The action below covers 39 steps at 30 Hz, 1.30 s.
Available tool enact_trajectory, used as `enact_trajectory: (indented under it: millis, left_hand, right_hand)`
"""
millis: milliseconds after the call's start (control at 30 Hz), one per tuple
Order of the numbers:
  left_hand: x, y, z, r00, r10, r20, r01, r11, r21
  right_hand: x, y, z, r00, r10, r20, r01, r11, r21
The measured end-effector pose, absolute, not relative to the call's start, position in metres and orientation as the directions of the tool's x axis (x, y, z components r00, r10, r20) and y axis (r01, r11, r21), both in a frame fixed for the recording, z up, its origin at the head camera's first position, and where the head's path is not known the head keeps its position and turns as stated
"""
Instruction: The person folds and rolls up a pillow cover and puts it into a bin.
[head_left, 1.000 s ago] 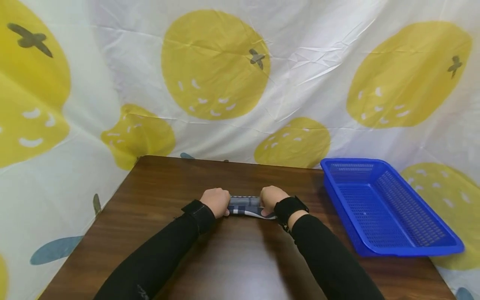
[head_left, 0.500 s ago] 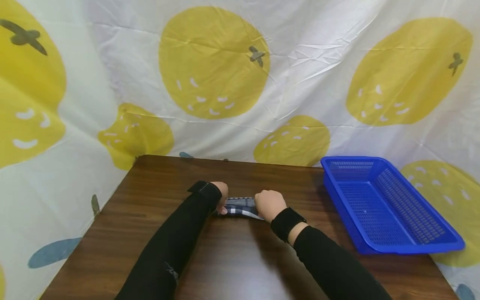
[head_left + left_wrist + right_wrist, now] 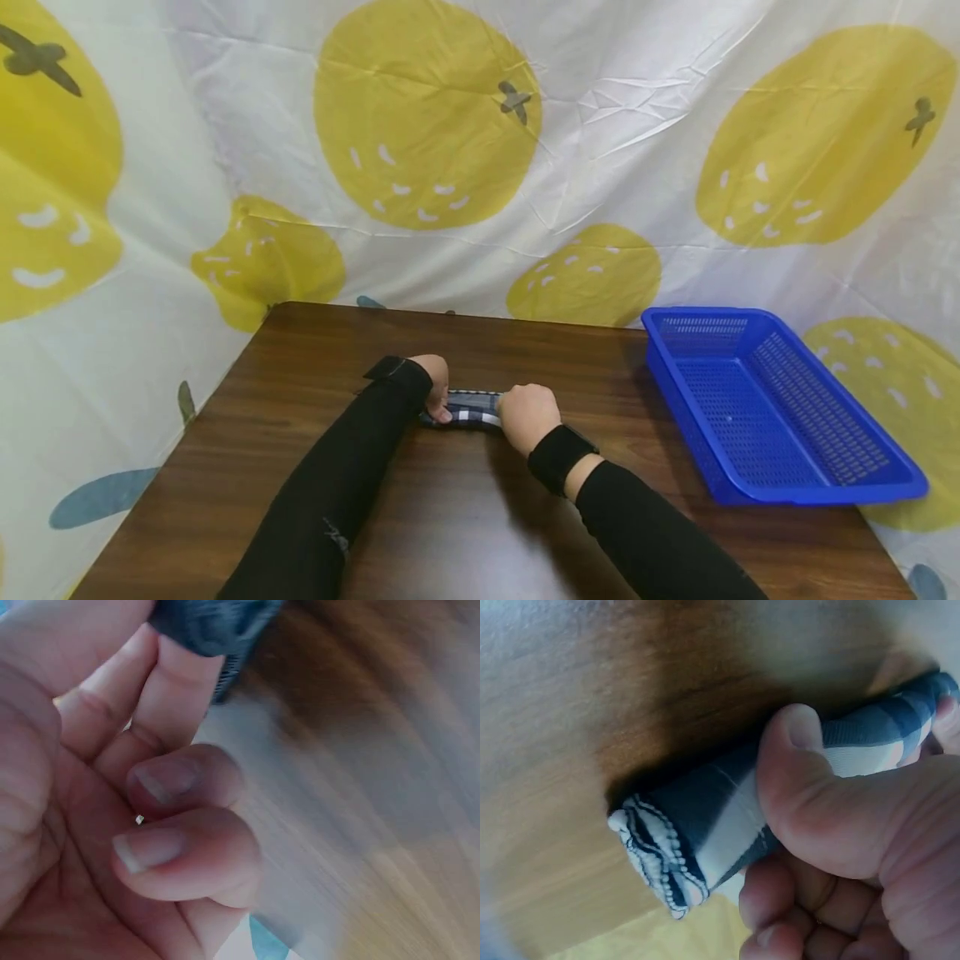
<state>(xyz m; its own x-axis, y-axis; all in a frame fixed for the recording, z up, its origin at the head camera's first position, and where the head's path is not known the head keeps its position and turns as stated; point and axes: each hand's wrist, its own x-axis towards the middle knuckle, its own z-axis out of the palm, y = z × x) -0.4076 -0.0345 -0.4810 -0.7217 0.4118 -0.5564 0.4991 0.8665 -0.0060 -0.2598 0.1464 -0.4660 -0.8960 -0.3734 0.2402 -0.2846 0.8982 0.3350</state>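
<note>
A dark blue and white checked cloth (image 3: 471, 414), folded into a narrow strip, lies across the middle of the table in the head view. My left hand (image 3: 437, 390) pinches its left end; in the left wrist view the cloth's dark corner (image 3: 217, 622) shows at the thumb and index finger, the other fingers curling below. My right hand (image 3: 529, 415) grips the right part. In the right wrist view its thumb (image 3: 799, 776) presses on the checked face, with fingers curled beneath. The layered, white-stitched end (image 3: 660, 859) sticks out past that hand.
A blue plastic basket (image 3: 813, 497) with perforated walls stands at the right side of the brown wooden table (image 3: 450, 517). A white sheet (image 3: 600, 142) printed with yellow fruit hangs behind the table and along its left side.
Both hands have shifted left, the right one sliding inward along the strip. My left wrist has turned, and its fingers now point down at the cloth's left end. The basket stays put.
</note>
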Motion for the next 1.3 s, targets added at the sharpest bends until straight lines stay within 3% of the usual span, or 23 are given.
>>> enact_trajectory:
  millis: [100, 233, 433, 567, 633, 900, 1067, 1300]
  left_hand:
    - [-0.387, -0.046, -0.468, -0.785, 0.422, -0.454, 0.447, 0.893, 0.058]
    - [-0.361, -0.054, -0.465, -0.845, 0.504, -0.182, 0.497, 0.864, 0.084]
    - [-0.315, -0.049, -0.471, -0.775, 0.594, 0.216, 0.591, 0.802, -0.088]
    - [-0.288, -0.042, -0.476, -0.714, 0.602, 0.357, 0.57, 0.796, -0.202]
    - [-0.281, -0.041, -0.479, -0.705, 0.59, 0.394, 0.549, 0.805, -0.223]
    - [-0.28, -0.04, -0.485, -0.804, 0.508, 0.307, 0.505, 0.858, -0.096]
    - [-0.282, -0.041, -0.485, -0.817, 0.474, 0.329, 0.485, 0.873, -0.052]
    - [-0.29, -0.045, -0.488, -0.823, 0.469, 0.321, 0.478, 0.877, -0.057]
  right_hand:
    - [-0.269, 0.15, -0.463, -0.917, -0.359, 0.173, -0.307, 0.913, 0.268]
    - [-0.282, 0.157, -0.456, -0.939, -0.342, 0.032, -0.332, 0.928, 0.17]
    - [-0.295, 0.167, -0.444, -0.939, -0.326, -0.109, -0.332, 0.942, 0.043]
    - [-0.298, 0.169, -0.438, -0.933, -0.336, -0.125, -0.34, 0.94, 0.007]
    - [-0.301, 0.17, -0.44, -0.93, -0.345, -0.129, -0.347, 0.938, -0.002]
    - [-0.321, 0.189, -0.452, -0.908, -0.372, -0.191, -0.364, 0.928, -0.079]
    - [-0.321, 0.194, -0.449, -0.918, -0.329, -0.221, -0.302, 0.942, -0.148]
    - [-0.319, 0.19, -0.446, -0.921, -0.335, -0.199, -0.307, 0.938, -0.161]
